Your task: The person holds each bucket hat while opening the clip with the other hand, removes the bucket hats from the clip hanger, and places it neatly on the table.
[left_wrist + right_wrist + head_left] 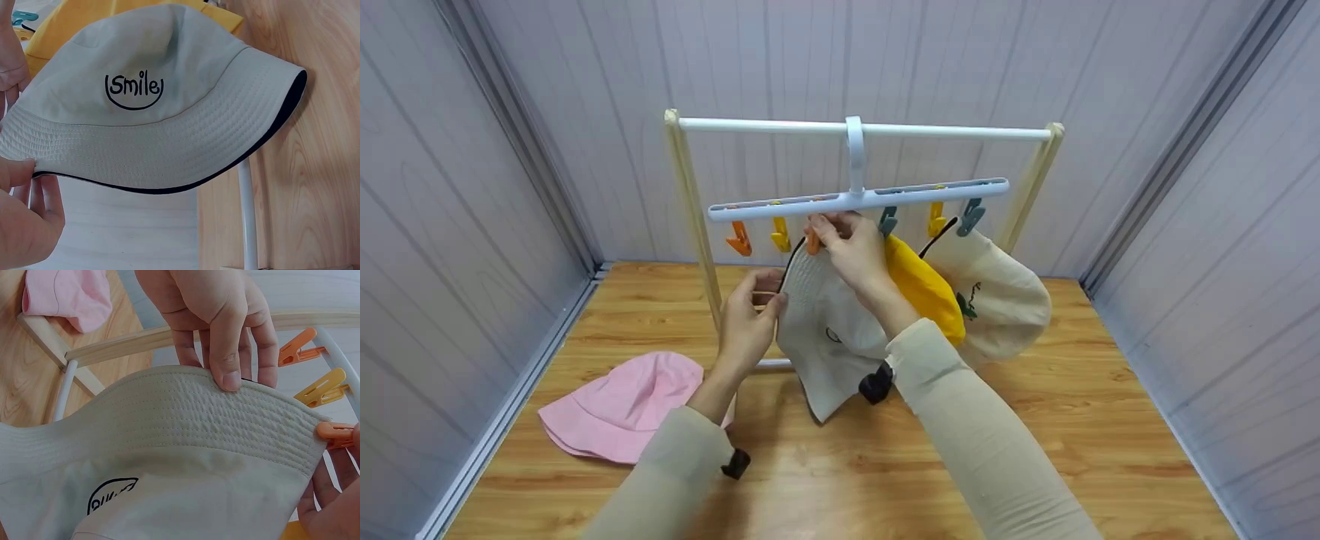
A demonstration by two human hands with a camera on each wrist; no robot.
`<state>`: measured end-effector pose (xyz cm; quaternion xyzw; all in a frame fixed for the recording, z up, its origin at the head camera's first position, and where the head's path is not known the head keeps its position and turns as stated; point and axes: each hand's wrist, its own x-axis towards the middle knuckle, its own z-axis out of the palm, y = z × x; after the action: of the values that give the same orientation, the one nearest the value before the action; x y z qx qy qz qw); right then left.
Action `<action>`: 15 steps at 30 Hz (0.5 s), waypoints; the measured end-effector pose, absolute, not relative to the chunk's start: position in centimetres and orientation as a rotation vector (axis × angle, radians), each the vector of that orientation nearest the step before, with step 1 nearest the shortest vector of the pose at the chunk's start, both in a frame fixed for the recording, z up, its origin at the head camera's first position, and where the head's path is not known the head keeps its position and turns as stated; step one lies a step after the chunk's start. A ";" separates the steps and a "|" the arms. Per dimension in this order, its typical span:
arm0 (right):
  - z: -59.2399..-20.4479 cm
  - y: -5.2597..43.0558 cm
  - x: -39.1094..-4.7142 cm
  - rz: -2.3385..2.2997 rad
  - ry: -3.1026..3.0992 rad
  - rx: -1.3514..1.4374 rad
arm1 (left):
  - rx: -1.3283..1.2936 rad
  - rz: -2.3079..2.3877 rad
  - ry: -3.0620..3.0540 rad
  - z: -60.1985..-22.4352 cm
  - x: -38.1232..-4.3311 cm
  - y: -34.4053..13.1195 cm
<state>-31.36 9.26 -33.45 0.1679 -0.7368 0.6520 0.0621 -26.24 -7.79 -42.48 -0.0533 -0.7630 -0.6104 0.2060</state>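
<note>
A pale grey bucket hat (185, 107) with "Smile" stitched on it hangs brim-up below the white hanger bar (787, 210). My left hand (748, 319) pinches its brim edge, thumb on the outer face and fingers behind. At the brim's upper corner, my right hand (851, 251) holds an orange clip (336, 431) between thumb and fingers, and the clip sits over the brim edge. Behind my right forearm hangs a yellow hat (922, 289), and farther right a cream hat (1005, 300) hangs from the bar's clips.
A pink bucket hat (622, 405) lies on the wooden floor at the left. The hanger hooks over the rack's white rail (765, 126), between wooden posts. Another orange clip (740, 238) and a yellow clip (780, 235) dangle at the bar's left. Panel walls enclose the sides.
</note>
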 end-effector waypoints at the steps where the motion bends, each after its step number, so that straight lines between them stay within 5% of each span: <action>1: -33.5 9.3 -31.4 1.979 -2.225 0.508 | -0.148 -1.700 -2.125 -42.5 -26.2 -7.8; 15: -33.6 9.4 -31.2 1.950 -2.257 0.487 | -0.098 -1.698 -2.146 -43.1 -25.8 -7.9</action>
<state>-31.25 9.39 -33.63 0.1608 -0.7454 0.6441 0.0598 -25.84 -7.92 -43.07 -0.0350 -0.7678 -0.6075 0.2004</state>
